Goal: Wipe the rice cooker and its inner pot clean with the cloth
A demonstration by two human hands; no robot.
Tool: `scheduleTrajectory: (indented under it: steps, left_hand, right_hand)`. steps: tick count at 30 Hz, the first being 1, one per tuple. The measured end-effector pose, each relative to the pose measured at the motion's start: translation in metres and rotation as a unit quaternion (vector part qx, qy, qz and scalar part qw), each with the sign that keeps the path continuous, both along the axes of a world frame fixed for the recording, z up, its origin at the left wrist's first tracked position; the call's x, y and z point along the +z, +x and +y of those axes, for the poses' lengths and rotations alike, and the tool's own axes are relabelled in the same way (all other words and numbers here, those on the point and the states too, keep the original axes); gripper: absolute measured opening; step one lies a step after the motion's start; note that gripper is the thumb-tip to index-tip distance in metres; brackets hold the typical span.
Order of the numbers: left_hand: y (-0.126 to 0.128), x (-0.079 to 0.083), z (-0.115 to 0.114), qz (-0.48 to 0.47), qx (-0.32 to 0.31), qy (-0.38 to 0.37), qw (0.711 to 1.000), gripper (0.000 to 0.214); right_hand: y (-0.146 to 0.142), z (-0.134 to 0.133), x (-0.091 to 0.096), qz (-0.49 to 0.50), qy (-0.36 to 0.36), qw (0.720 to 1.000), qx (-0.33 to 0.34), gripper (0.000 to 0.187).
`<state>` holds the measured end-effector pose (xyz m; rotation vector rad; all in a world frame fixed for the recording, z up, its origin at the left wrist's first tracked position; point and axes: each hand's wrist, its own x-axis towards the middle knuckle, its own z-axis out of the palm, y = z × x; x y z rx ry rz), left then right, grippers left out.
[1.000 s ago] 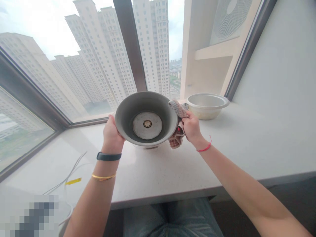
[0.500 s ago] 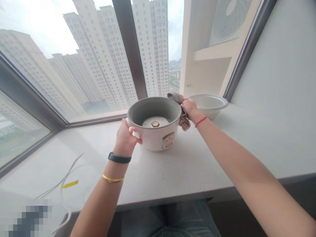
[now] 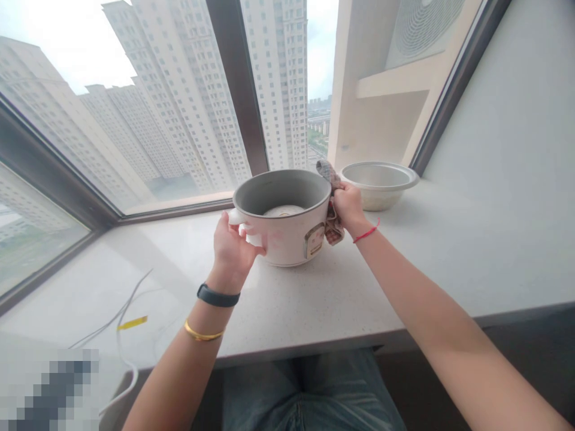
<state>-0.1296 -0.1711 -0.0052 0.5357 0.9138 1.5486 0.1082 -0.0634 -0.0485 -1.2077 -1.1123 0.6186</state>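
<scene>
A white rice cooker (image 3: 287,242) with a grey inside stands on the white sill, without an inner pot. Its heating plate (image 3: 284,211) shows partly over the front rim. My left hand (image 3: 233,248) grips the cooker by its left side, the thumb along the outer wall below the handle (image 3: 234,216). A checked cloth (image 3: 333,230) is bunched in my right hand (image 3: 348,203), which presses it against the cooker's right side. The right fingertips are hidden behind the cloth. A small panel (image 3: 314,240) sits on the front, turned to the right.
A pale wide-rimmed basin (image 3: 381,194) stands behind my right hand, near the window corner. At the left lies a white cord (image 3: 121,347) with a yellow tag (image 3: 132,323). Window frames (image 3: 179,206) border the back of the sill (image 3: 287,311); its front edge is close to my legs.
The cooker has turned a little, so its front panel sits farther right, and less of the heating plate shows. Both hands keep their hold. The view has shifted slightly.
</scene>
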Motion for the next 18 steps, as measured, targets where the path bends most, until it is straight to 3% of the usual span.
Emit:
scheduleTrajectory:
  steps: [3,5,9,12,15,17,18]
  left_hand:
    - [-0.001,-0.002,0.000,0.007,0.003,-0.003,1.000,0.033]
    - [-0.003,-0.003,-0.001,0.019,0.005,-0.002,1.000,0.030]
    - [-0.013,-0.009,0.003,0.076,0.014,0.001,0.997,0.023]
    - [-0.028,-0.018,0.017,0.152,0.062,-0.010,0.986,0.025]
    - [-0.044,-0.024,0.039,0.278,0.178,0.090,0.940,0.034]
    - [-0.054,-0.022,0.053,0.375,0.221,0.206,0.876,0.044]
    - [-0.058,-0.019,0.058,0.416,0.208,0.259,0.846,0.048]
  right_hand:
    - [-0.024,-0.048,-0.022,-0.093,0.066,0.986,-0.123,0.030]
    - [-0.044,-0.075,-0.031,-0.157,0.107,0.968,-0.166,0.040]
    - [-0.081,-0.112,-0.044,-0.268,0.141,0.930,-0.210,0.055]
    - [-0.097,-0.130,-0.052,-0.354,0.151,0.905,-0.181,0.056]
    - [-0.108,-0.140,-0.057,-0.453,0.173,0.866,-0.119,0.052]
    - [-0.117,-0.142,-0.060,-0.514,0.197,0.831,-0.081,0.048]
    - [-0.121,-0.141,-0.061,-0.543,0.209,0.812,-0.057,0.046]
